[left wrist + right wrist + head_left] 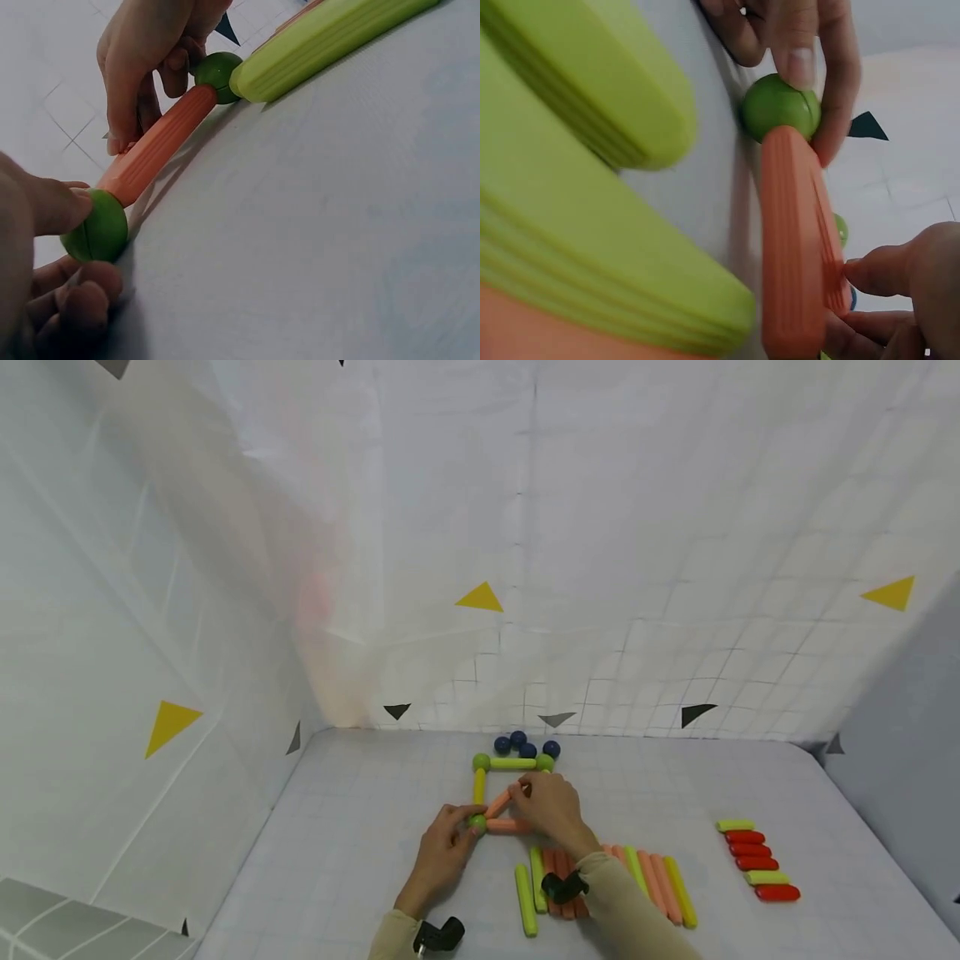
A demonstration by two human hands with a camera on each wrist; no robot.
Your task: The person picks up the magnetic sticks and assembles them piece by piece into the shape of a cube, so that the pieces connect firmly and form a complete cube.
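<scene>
Head view, and here's my left hand point(444, 847) pinching a round, glossy green ball point(478, 823), plastic by the look of it, between thumb and fingers. My right hand point(553, 806) has the far end of a salmon-coloured, ridged plastic stick point(501, 803) in a narrow pinch! Everything hinges on that stick's line: its long axis slants away and rightward from the ball, near end right at it (fingertips hide whether they truly touch). Left hand's nearer the ball, right hand's beyond it. A second salmon stick point(508, 827) runs rightward from the ball, a yellow stick point(480, 787) straight away. Between those two there's room to swing; left of the ball, bare white tabletop point(360, 827). Tighter nearer me: a row of loose sticks point(531, 893) lies right of the ball.
</scene>
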